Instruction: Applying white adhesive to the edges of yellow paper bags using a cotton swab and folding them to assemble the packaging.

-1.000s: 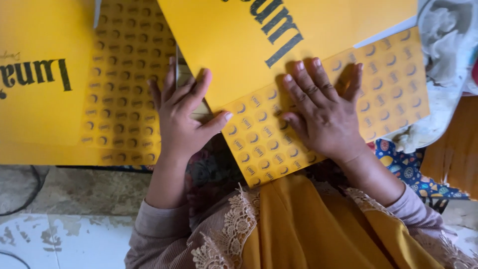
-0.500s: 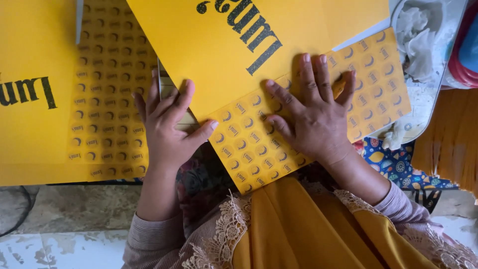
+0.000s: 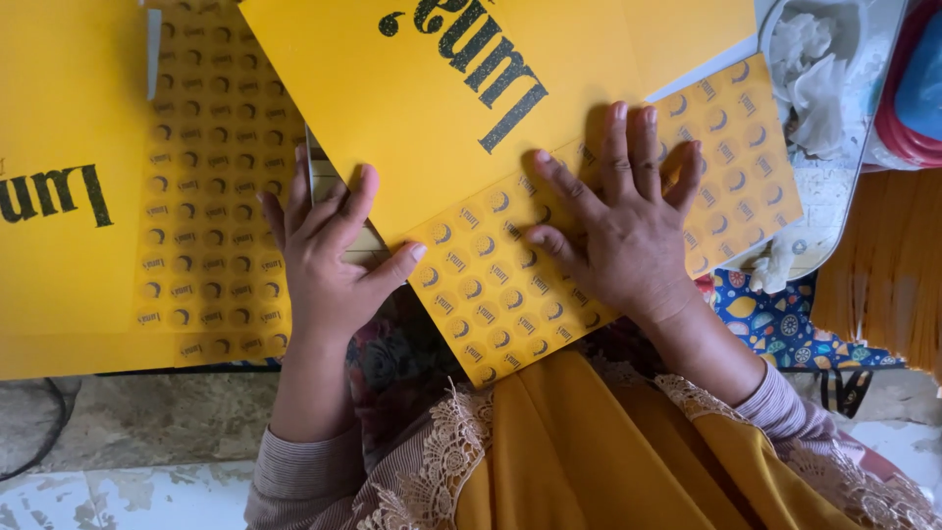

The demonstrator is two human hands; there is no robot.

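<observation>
Right hand [image 3: 628, 240]: lying flat at centre right, fingers spread open, pinning the sticker sheet [image 3: 549, 294] so it stays put.
Left hand [image 3: 329, 260]: resting open at centre left, gripping nothing, thumb steadying the sheet's edge.

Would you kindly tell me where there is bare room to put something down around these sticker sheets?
Little. The plain yellow sheet is bare beside its black lettering, above the left hand. The stone floor is bare below the left sticker sheet. It is crowded under the right hand and by the tray of rags.
</observation>
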